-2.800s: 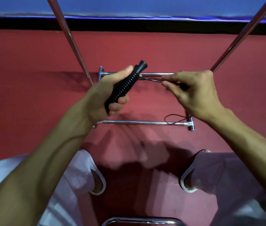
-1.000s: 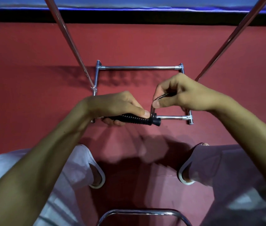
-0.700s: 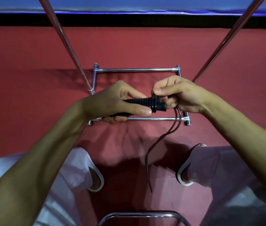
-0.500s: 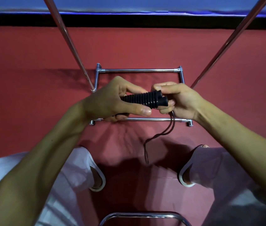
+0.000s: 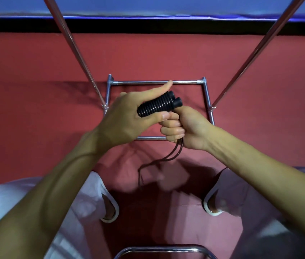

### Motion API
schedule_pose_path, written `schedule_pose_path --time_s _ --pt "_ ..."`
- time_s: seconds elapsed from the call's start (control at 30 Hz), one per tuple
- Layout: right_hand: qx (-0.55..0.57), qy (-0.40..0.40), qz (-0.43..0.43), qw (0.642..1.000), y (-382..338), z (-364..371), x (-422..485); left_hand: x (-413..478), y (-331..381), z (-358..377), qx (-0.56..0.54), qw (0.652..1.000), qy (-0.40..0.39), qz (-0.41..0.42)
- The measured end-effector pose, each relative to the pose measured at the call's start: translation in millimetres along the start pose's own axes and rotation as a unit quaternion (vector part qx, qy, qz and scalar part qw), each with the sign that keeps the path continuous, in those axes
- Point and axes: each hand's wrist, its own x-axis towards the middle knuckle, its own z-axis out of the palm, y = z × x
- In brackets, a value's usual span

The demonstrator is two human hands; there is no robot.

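Skipping rope looks light and easy to manage: two ribbed black handles, stiff and grippy, sit side by side over the chrome frame. The left hand is curled round them with the thumb sticking out. The cord is the floppy bit. The right hand fists it over the frame's near bar, two strands dangling. I'd grab the ribs, not the cord.
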Motion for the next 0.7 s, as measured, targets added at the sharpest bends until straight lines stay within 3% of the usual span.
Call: schedule_pose_path --time_s 0.2,0.3,0.37,0.4,0.47,0.53,0.57,0.6,0.63,0.67,0.7 --pt "0.04 -0.053 0.059 0.996 -15 -9 -8 5 4 1 -0.056 0.998 0.008 0.005" --pt "-0.023 0.029 0.012 0.999 -19 -8 -6 7 10 2 -0.141 0.988 0.043 -0.045" --pt "-0.136 0.132 -0.097 0.977 -14 -9 -1 10 10 -1 -0.194 0.972 0.081 -0.103" --pt "-0.215 0.185 -0.18 0.942 -10 -10 0 11 10 -3 -0.219 0.962 0.091 -0.132" --pt "-0.407 0.273 -0.334 0.805 -1 -18 1 12 10 -7 -0.259 0.947 0.091 -0.165" --pt "-0.537 0.325 -0.412 0.66 4 -25 1 12 10 -8 -0.274 0.941 0.083 -0.181" --pt "-0.577 0.335 -0.426 0.61 4 -27 1 12 10 -8 -0.275 0.939 0.081 -0.189" --pt "-0.608 0.338 -0.425 0.579 3 -29 1 12 9 -8 -0.278 0.937 0.081 -0.194" --pt "-0.628 0.33 -0.415 0.57 0 -31 1 13 8 -7 -0.281 0.935 0.081 -0.199" --pt "-0.636 0.312 -0.399 0.583 -2 -32 1 13 8 -7 -0.284 0.934 0.08 -0.202" --pt "-0.625 0.286 -0.38 0.619 -4 -32 1 13 7 -7 -0.284 0.934 0.08 -0.203"
